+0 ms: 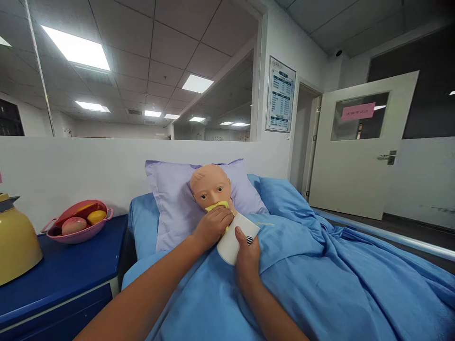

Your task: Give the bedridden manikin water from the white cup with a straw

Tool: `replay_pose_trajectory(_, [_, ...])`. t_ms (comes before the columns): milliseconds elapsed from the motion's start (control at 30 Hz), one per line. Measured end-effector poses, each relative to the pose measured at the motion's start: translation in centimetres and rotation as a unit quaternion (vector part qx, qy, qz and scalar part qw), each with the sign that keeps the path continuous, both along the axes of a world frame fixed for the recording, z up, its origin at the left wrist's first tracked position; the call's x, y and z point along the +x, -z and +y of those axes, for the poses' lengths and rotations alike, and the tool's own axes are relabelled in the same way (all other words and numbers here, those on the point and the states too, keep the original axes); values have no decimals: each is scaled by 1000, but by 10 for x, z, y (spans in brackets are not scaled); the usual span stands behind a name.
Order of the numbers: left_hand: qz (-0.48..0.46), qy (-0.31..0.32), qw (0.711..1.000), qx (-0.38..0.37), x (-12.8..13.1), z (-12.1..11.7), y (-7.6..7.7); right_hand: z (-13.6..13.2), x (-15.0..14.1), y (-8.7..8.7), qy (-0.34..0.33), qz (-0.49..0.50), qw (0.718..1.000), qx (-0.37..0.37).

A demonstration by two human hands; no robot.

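Pressing against the manikin's mouth, a yellow cloth sits bunched under the fingertips of the left hand, whose fingers are closed narrowly on it. The manikin head lies face up. Just below its chin, the right hand is wrapped around a tilted white cup, thumb along its side; the cup's upper edge comes close to the left fingers, so little room separates the hands. A lilac pillow spreads past the head on both sides. Right of the cup, the rumpled blue quilt stretches broadly towards the bed rail, leaving the right arm open room sideways. To the left, beyond the bed's edge, stands a blue cabinet, with a pink basket of fruit near its back edge and a yellow jug beside it. Behind the pillow rises a white wall.
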State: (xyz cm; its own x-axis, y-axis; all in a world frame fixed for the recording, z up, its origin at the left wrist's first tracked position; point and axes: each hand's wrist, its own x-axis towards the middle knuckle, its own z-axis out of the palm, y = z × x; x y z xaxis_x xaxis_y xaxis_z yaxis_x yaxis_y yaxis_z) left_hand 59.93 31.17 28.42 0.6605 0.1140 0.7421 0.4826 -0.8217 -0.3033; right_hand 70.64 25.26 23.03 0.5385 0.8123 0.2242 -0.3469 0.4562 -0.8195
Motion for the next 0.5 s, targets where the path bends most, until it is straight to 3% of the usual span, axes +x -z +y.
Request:
replay_pose_trajectory(167, [-21, 10, 998, -66, -8, -6, 9, -6, -2, -3, 6, -30, 999, -17])
replay_pose_trajectory(300, [-40, 15, 986, -164, -25, -10, 15, -6, -3, 0, -7, -64, 997, -32])
replay_pose_trajectory(400, [-116, 37, 960, -253, -55, -22, 12, -6, -3, 6, -9, -118, 992, -51])
replay_pose_trajectory(500, [-226, 43, 916, -328, -102, -39, 4, -10, -3, 12, 17, -204, 976, -80])
